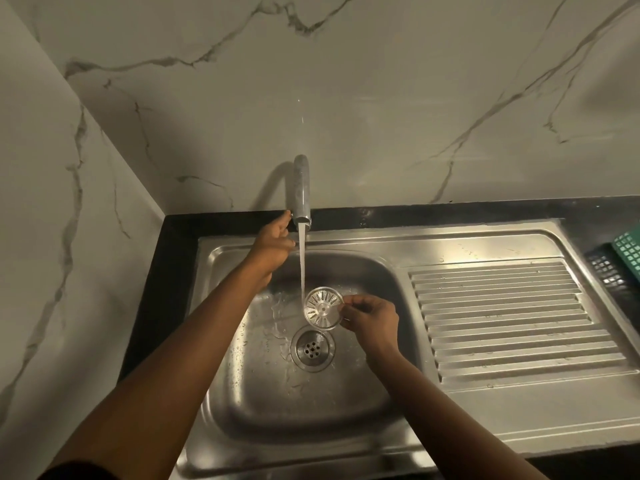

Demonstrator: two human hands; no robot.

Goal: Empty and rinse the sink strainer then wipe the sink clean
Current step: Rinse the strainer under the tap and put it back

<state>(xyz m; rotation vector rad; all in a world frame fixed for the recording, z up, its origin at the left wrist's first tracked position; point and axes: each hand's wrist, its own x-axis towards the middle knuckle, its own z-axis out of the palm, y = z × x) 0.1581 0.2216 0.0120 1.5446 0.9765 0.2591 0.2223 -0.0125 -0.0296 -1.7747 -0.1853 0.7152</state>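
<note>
A marble wall (346, 98) rises behind the drain (312, 348); a black counter (173, 237) frames the steel sink (311, 410), whose basin holds the drain at its middle; the ribbed drainboard (502, 306) lies right of the drain; far right of it sit a green basket (628, 251) and a black basket (606, 268), side by side; the tap (301, 188) stands behind the drain, its water (302, 265) falling onto the strainer's left edge; the left hand (273, 244) reaches to the tap's base, and whether it grips anything there I cannot tell; the right hand (372, 318) pinches the rim of the strainer (323, 308), held tilted just above and behind the drain
</note>
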